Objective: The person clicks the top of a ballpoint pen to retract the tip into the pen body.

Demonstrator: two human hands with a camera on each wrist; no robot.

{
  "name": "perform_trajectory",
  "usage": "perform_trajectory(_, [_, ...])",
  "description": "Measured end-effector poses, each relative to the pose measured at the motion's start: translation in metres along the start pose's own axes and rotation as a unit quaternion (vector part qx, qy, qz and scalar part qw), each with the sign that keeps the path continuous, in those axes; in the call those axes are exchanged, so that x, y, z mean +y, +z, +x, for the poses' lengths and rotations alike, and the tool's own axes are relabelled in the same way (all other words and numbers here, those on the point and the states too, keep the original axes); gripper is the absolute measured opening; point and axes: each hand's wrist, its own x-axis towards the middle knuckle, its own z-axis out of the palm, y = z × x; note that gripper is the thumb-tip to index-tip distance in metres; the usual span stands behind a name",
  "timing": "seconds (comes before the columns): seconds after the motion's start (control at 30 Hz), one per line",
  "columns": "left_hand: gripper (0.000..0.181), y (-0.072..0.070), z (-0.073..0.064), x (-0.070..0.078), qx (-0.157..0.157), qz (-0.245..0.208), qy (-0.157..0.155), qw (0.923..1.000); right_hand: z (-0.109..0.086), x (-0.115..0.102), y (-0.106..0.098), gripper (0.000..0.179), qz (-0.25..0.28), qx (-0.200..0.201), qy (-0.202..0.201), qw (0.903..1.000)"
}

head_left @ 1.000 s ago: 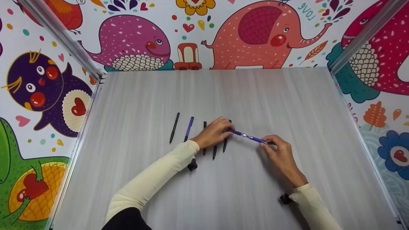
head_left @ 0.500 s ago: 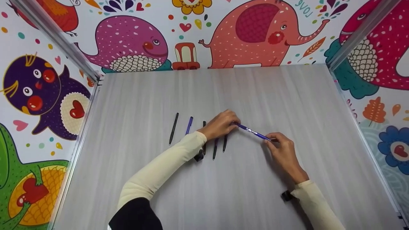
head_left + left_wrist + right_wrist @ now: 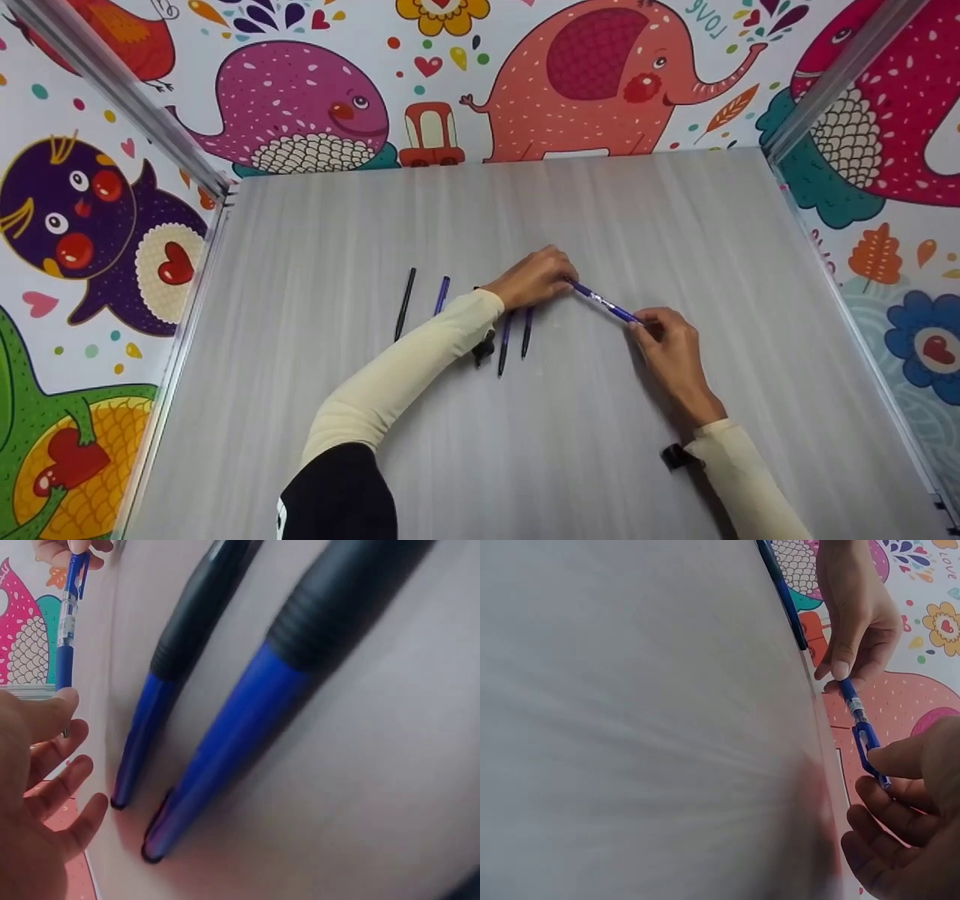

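A blue pen (image 3: 600,299) with a clear, printed middle is held between both hands above the table. My left hand (image 3: 534,276) pinches its tip end between thumb and forefinger, the other fingers loosely bent, as the left wrist view shows. At the clip end, my right hand (image 3: 670,352) pinches it between thumb and index finger (image 3: 900,814). Below my left hand and forearm lie two pens with blue barrels and black grips, one nearer pen (image 3: 225,757) and one farther pen (image 3: 161,701). Their upper ends are covered by the hand in the head view.
Farther left on the grey wood-grain table (image 3: 337,225) lie a black pen (image 3: 405,304) and a blue pen (image 3: 442,294), partly behind the left sleeve (image 3: 405,367). Another pen is mostly hidden under that forearm. Printed cartoon walls (image 3: 585,82) enclose the back and sides.
Both hands, still holding the blue pen, have shifted; the left moved right and away from me, the right slightly right. The left forearm now covers more of the pens on the table.
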Motion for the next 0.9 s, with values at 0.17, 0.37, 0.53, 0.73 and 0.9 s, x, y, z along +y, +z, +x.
perform_trajectory(0.17, [0.02,0.004,0.01,-0.003,-0.001,0.004,-0.012,0.9999,0.005,0.004,-0.004,0.01,-0.006,-0.006,0.007,0.9999])
perform_trajectory(0.37, [0.02,0.006,0.018,-0.005,0.001,0.019,-0.002,0.9998,0.008,0.01,-0.008,0.009,-0.009,-0.011,0.019,0.9997])
perform_trajectory(0.53, [0.02,0.006,0.024,-0.005,-0.002,0.031,-0.009,0.9995,0.01,0.013,-0.01,0.008,-0.01,-0.014,0.021,0.9996])
perform_trajectory(0.73, [0.02,0.009,0.032,-0.003,-0.01,0.052,-0.01,0.9986,0.01,0.018,-0.012,0.009,-0.016,-0.006,0.026,0.9995])
perform_trajectory(0.9, [0.021,0.014,0.039,-0.002,-0.012,0.057,-0.021,0.9981,0.008,0.02,-0.015,0.007,-0.021,0.004,0.025,0.9994])
